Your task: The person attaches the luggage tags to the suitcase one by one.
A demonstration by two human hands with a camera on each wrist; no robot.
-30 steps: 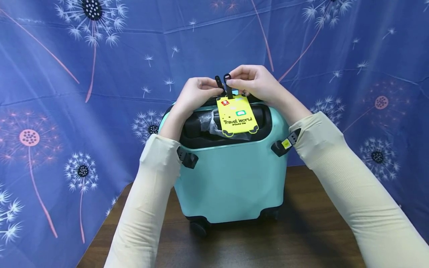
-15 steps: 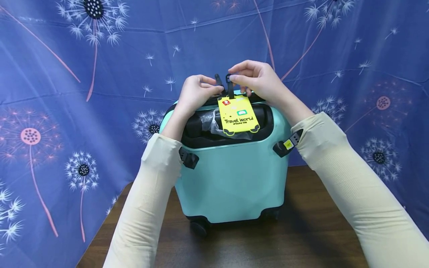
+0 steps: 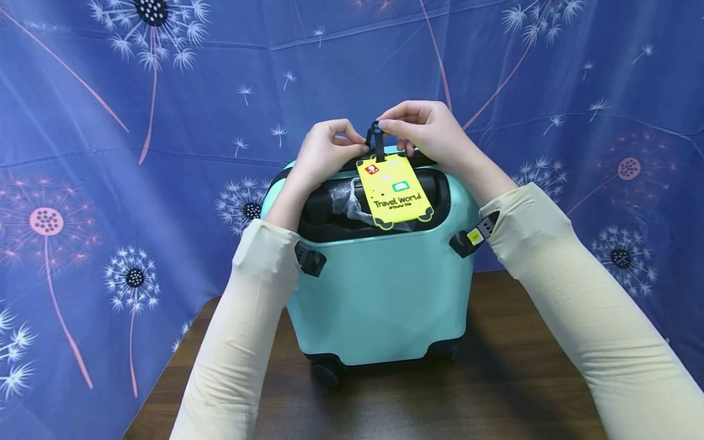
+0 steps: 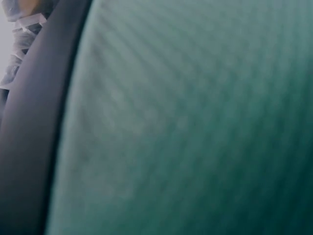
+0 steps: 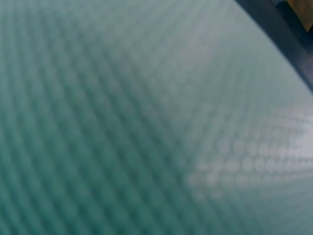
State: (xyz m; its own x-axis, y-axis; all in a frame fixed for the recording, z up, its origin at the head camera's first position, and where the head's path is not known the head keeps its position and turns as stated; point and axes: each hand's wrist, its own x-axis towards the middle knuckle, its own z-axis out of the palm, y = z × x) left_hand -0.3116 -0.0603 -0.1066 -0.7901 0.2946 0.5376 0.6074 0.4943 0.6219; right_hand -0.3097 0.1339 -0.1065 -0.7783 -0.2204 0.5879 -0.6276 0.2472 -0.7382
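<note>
We are seeing a flat yellow luggage tag (image 3: pixel 395 190), printed "Travel World", which is hanging in front of the black recess (image 3: pixel 319 231) in the upper front of a teal hard-shell suitcase (image 3: pixel 379 299). Its narrow black strap (image 3: pixel 379 145) is rising above it and bending into a small loop; we cannot tell what this loop is enclosing. The left hand (image 3: pixel 329 148) is pinching the strap's left part between thumb and forefinger. The right hand (image 3: pixel 428 128) is pinching the strap's top in the same way, its other fingers being bent. Beside the tag, crumpled clear plastic film (image 3: pixel 343 198) is lying in the recess. The suitcase is standing upright on a dark brown wooden table (image 3: pixel 522 354), and a blue dandelion-printed cloth (image 3: pixel 330 79) is hanging behind.
</note>
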